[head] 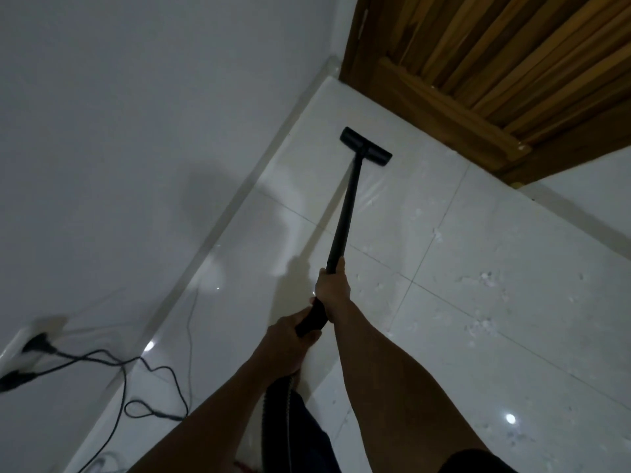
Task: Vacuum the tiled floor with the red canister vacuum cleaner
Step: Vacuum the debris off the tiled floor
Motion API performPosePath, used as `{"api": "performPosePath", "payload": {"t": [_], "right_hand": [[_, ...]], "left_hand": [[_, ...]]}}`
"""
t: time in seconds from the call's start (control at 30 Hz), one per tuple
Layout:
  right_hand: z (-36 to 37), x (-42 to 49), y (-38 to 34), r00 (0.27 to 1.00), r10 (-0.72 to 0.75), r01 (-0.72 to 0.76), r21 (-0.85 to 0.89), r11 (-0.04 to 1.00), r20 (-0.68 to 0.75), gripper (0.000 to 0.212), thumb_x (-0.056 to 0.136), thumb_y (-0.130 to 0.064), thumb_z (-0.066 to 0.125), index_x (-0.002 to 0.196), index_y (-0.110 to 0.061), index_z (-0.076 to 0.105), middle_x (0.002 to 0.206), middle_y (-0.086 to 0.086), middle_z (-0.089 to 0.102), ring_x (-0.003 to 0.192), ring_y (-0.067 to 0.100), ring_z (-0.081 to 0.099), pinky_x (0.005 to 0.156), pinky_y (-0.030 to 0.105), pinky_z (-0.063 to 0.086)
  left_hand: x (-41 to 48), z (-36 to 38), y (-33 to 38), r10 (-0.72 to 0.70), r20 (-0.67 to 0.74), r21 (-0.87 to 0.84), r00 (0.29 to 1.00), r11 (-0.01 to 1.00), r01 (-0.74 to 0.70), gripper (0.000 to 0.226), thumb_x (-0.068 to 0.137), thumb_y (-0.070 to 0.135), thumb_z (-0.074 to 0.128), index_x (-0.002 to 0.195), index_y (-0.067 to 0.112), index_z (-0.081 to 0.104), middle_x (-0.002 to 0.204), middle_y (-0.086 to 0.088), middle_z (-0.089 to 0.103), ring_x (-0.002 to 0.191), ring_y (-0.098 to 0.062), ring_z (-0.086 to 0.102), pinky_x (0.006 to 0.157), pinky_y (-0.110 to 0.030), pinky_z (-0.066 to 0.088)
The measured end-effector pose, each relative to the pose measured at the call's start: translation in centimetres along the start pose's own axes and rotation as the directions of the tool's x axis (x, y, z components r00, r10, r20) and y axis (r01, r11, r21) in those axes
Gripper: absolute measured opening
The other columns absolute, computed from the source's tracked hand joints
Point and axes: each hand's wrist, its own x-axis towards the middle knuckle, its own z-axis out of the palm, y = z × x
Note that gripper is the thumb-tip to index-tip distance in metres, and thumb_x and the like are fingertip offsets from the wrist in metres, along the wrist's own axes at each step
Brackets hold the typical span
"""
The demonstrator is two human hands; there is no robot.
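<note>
A long black vacuum wand (345, 213) runs from my hands out to a flat black floor head (366, 146) resting on the glossy white tiled floor (478, 336) near the corner. My right hand (333, 285) is wrapped around the wand higher up. Just below it, my left hand (290, 339) grips the black handle end. A ribbed hose (276, 401) drops from the handle under my left forearm. The red canister is out of sight.
A white wall with a skirting strip (218, 216) runs along the left. A wooden door (495, 63) stands at the top right. Black cords (143, 370) lead from plugs in a wall socket (30, 346) across the floor at lower left. Pale debris specks (485, 278) dot the right tiles.
</note>
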Motion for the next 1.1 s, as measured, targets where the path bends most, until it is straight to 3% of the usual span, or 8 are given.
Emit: {"api": "performPosePath", "payload": {"t": [0.07,0.17,0.3,0.5,0.6,0.73,0.87,1.1], "right_hand": [[-0.2,2.1,-1.8,1.000,-0.003,0.002,-0.010,1.000,-0.011,0.063,0.102,-0.033,0.045,0.151,-0.050,0.010,0.092,0.004,0.058,0.061,0.023,0.065,0.039,0.022,0.049],[-0.7,4.0,-4.0,1.000,-0.009,0.009,-0.011,1.000,-0.028,0.064,0.101,-0.034,0.046,0.151,-0.051,0.009,0.090,0.002,0.057,0.061,0.023,0.066,0.038,0.022,0.048],[-1.5,6.5,-6.1,0.998,-0.017,0.015,-0.032,0.999,-0.056,0.064,0.101,-0.034,0.046,0.151,-0.050,0.009,0.088,0.003,0.057,0.057,0.022,0.065,0.037,0.021,0.048],[-2.5,7.1,-7.2,0.995,-0.064,0.063,-0.017,0.998,-0.076,0.063,0.101,-0.034,0.047,0.153,-0.046,0.014,0.100,0.006,0.060,0.060,0.023,0.065,0.047,0.029,0.057],[-2.1,5.5,-5.9,0.992,-0.080,0.079,-0.019,0.997,-0.099,0.063,0.100,-0.034,0.049,0.153,-0.045,0.015,0.094,0.004,0.060,0.060,0.024,0.065,0.048,0.031,0.058],[-0.9,1.9,-2.3,0.991,-0.099,0.099,-0.001,0.995,-0.093,0.063,0.101,-0.034,0.049,0.153,-0.045,0.015,0.087,0.000,0.057,0.062,0.023,0.066,0.047,0.030,0.058],[0.4,-2.7,0.9,0.992,-0.096,0.098,0.019,0.995,-0.087,0.062,0.101,-0.034,0.048,0.153,-0.046,0.015,0.083,-0.004,0.055,0.061,0.024,0.067,0.051,0.033,0.060],[1.9,-13.0,9.5,0.986,-0.149,0.151,0.026,0.988,-0.074,0.063,0.101,-0.032,0.048,0.153,-0.046,0.014,0.087,0.001,0.059,0.060,0.023,0.066,0.048,0.031,0.058]], "left_hand": [[2.5,-0.4,1.0,-0.004,0.006,-0.010,1.000,1.000,0.004,0.050,0.102,0.030,0.055,0.151,0.029,0.042,0.086,-0.003,0.069,0.056,-0.007,0.058,0.058,-0.021,0.049],[4.8,-0.6,2.3,-0.015,-0.001,-0.082,1.000,0.996,0.015,0.048,0.102,0.029,0.057,0.148,0.031,0.045,0.075,0.006,0.063,0.052,-0.008,0.058,0.047,-0.013,0.044],[7.7,-0.5,3.6,-0.031,0.001,-0.136,1.000,0.990,0.031,0.045,0.101,0.028,0.058,0.145,0.030,0.049,0.071,0.009,0.059,0.045,-0.006,0.056,0.045,-0.018,0.047],[8.7,0.0,4.6,-0.027,-0.029,-0.141,0.999,0.990,0.023,0.052,0.100,0.029,0.058,0.148,0.040,0.042,0.088,0.000,0.069,0.041,-0.007,0.058,0.042,-0.021,0.048],[7.0,-0.2,3.7,-0.012,-0.045,-0.123,0.999,0.992,0.006,0.051,0.100,0.029,0.059,0.147,0.040,0.045,0.093,0.000,0.072,0.051,-0.014,0.065,0.043,-0.018,0.048],[2.9,-0.2,1.0,0.013,-0.042,-0.040,0.999,0.999,-0.015,0.047,0.100,0.031,0.059,0.146,0.036,0.048,0.104,-0.001,0.073,0.082,-0.024,0.073,0.054,-0.012,0.051],[-1.6,-0.2,-1.8,0.056,-0.056,0.035,0.997,0.998,-0.055,0.053,0.100,0.029,0.059,0.150,0.029,0.042,0.104,-0.011,0.074,0.068,-0.013,0.062,0.063,-0.022,0.048],[-13.7,1.8,-8.0,0.131,-0.062,0.047,0.989,0.991,-0.129,0.046,0.100,0.028,0.058,0.144,0.033,0.049,0.068,0.008,0.063,0.046,0.002,0.055,0.052,-0.018,0.049]]}}
